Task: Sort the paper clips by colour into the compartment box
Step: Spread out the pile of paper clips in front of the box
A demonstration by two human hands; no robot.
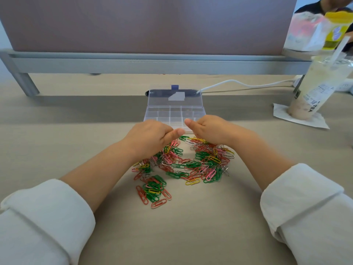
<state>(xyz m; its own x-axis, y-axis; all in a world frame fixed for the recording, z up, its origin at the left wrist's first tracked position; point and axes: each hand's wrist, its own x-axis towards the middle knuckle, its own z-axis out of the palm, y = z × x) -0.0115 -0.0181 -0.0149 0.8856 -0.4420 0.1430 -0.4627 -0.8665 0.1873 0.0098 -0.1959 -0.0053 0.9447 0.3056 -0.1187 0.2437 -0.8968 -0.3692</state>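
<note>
A loose pile of paper clips [183, 165] in green, red, pink, yellow and silver lies on the desk in front of me. Behind it stands the clear compartment box [174, 112], lid [174, 97] folded back, and its compartments look empty. My left hand [150, 136] rests palm down on the pile's far left part. My right hand [210, 129] rests palm down on the far right part, at the box's front edge. Both thumbs stretch toward each other, almost touching. The fingers are hidden behind the backs of the hands, and I see no clip pinched.
A plastic cup of tea [315, 88] with a straw stands on a napkin [298, 117] at the right. A white cable [238, 83] runs along the desk behind the box. A partition screen [149, 25] on a grey frame closes off the back. Snack packets [321, 29] sit top right.
</note>
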